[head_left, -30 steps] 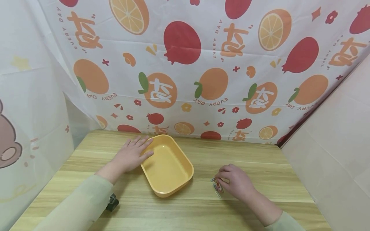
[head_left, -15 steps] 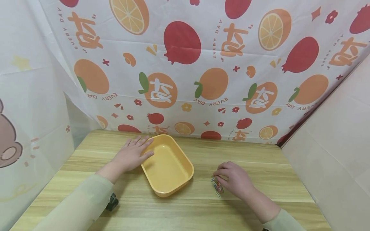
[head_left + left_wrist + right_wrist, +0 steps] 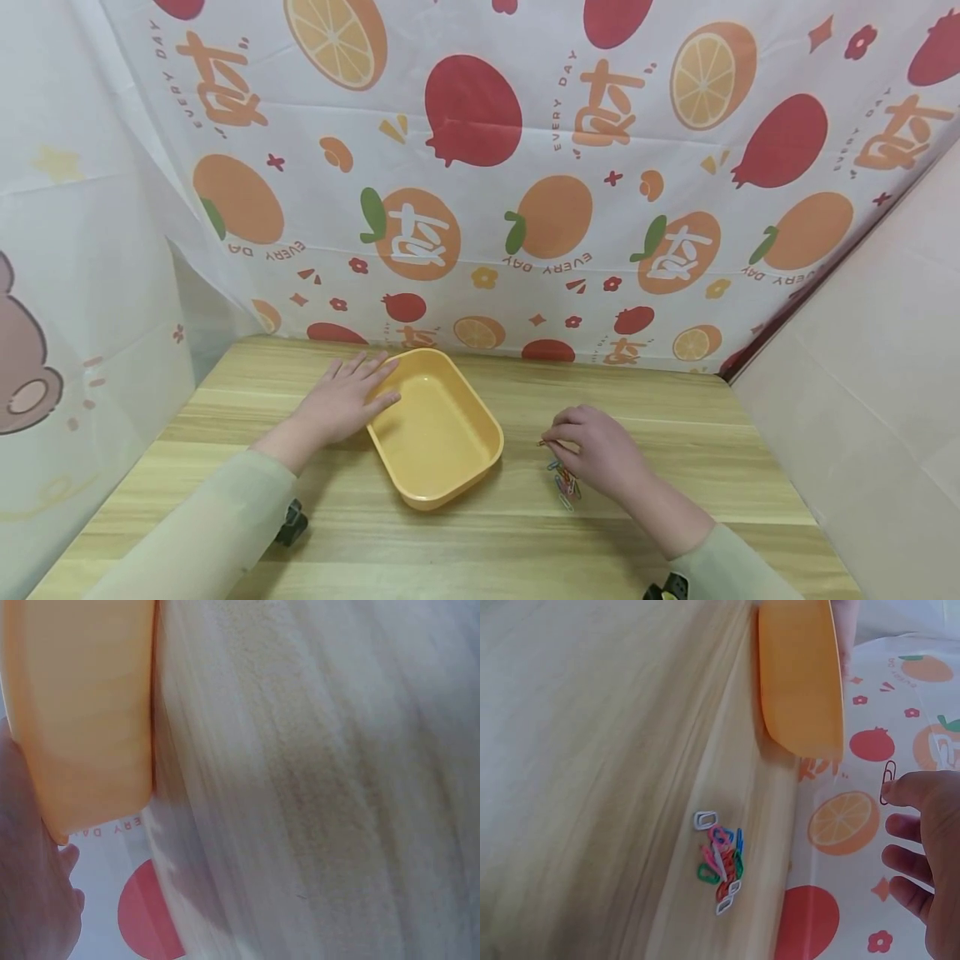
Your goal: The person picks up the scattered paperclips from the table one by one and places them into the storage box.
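Note:
A yellow plastic bin (image 3: 435, 442) sits at the middle of the wooden table. My left hand (image 3: 341, 400) rests on the bin's left rim with fingers straight and spread; the left wrist view shows the bin's outer wall (image 3: 82, 712) beside it. A red paper clip (image 3: 887, 783) is pinched between the thumb and finger of my right hand (image 3: 603, 454), which is held above the table. Just below that hand lies a small pile of coloured paper clips (image 3: 724, 859), in white, pink, blue, green and red.
Pale wood-grain table (image 3: 360, 550) runs under everything. A fruit-print cloth (image 3: 480, 208) hangs along the back edge. White sheets (image 3: 885, 350) stand at the left and right sides. Dark wrist straps (image 3: 667, 587) show at both sleeves.
My right hand has risen from the paper clip pile and shifted a little to the left, away from me, with a red paper clip. The left hand and the bin have stayed put.

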`<state>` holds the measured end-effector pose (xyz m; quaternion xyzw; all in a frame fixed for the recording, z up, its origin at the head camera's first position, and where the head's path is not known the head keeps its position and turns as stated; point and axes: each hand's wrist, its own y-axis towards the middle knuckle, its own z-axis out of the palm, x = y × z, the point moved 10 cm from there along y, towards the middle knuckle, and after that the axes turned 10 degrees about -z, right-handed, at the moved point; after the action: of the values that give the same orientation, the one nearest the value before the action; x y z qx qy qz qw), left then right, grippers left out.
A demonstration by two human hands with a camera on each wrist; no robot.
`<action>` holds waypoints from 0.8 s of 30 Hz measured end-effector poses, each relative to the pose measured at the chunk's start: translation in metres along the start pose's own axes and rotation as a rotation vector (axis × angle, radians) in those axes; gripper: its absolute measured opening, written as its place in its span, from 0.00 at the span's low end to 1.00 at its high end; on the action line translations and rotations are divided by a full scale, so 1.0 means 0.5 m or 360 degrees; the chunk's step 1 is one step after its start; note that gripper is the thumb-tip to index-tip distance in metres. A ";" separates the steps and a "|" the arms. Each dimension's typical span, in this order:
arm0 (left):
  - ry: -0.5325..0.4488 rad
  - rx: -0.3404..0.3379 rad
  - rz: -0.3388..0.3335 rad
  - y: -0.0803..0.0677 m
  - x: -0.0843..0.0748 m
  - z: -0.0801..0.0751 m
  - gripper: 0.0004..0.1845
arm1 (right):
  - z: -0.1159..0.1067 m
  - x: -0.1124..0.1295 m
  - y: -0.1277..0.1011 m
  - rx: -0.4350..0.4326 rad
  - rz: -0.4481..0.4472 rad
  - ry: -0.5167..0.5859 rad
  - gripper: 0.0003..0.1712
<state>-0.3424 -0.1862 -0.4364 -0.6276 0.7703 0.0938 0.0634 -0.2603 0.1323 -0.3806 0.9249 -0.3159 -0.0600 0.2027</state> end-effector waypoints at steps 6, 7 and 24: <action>-0.0015 0.0006 -0.0004 -0.001 0.001 0.000 0.37 | -0.002 0.015 0.026 -0.0026 -0.0077 0.0003 0.05; -0.0017 0.0007 -0.0005 -0.001 0.001 0.000 0.37 | -0.002 0.016 0.031 -0.0030 -0.0075 0.0010 0.05; -0.0009 0.0005 -0.0008 0.000 0.002 0.004 0.37 | 0.000 0.046 0.107 -0.0093 -0.0175 0.0061 0.04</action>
<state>-0.3426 -0.1865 -0.4386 -0.6290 0.7687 0.0942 0.0669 -0.2720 0.0799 -0.3580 0.9356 -0.2589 -0.0624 0.2319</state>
